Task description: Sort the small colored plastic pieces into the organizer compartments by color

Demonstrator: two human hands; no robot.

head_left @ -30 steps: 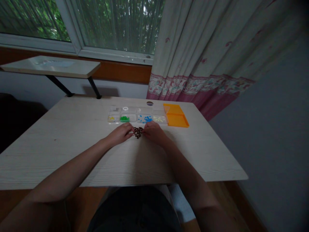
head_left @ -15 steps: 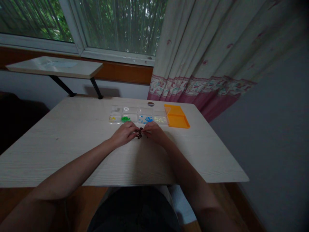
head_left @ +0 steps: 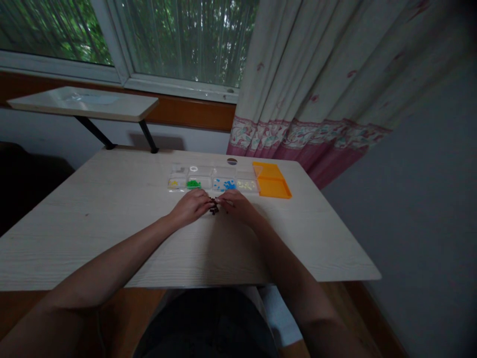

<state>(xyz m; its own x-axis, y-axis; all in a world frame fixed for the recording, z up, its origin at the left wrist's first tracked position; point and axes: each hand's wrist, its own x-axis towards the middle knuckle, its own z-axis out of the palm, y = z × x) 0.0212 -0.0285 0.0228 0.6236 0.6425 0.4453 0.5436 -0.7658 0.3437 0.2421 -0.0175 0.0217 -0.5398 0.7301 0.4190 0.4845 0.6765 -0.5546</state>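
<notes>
My left hand [head_left: 191,204] rests low over the table, thumb and fingers pinched on the left side of some small dark brown pieces [head_left: 213,211]. From the other side my right hand [head_left: 238,205] meets it, its fingertips pinched together on the same brown pieces. Their exact kind is too small to make out, and the fingers partly cover them. Just beyond the hands stand clear boxes holding small green pieces [head_left: 194,184], blue pieces [head_left: 228,185], pale yellow pieces [head_left: 246,184] and a few yellow pieces [head_left: 173,183].
An orange box [head_left: 275,188] lies opened flat at the right end of the row of clear boxes. The pale wooden table [head_left: 122,199] carries a raised shelf [head_left: 85,103] at its back left. A curtain [head_left: 298,99] hangs behind the far right edge.
My fingertips have shifted slightly on the brown pieces, and the right fingers now cover more of their upper part. The boxes have stayed in place.
</notes>
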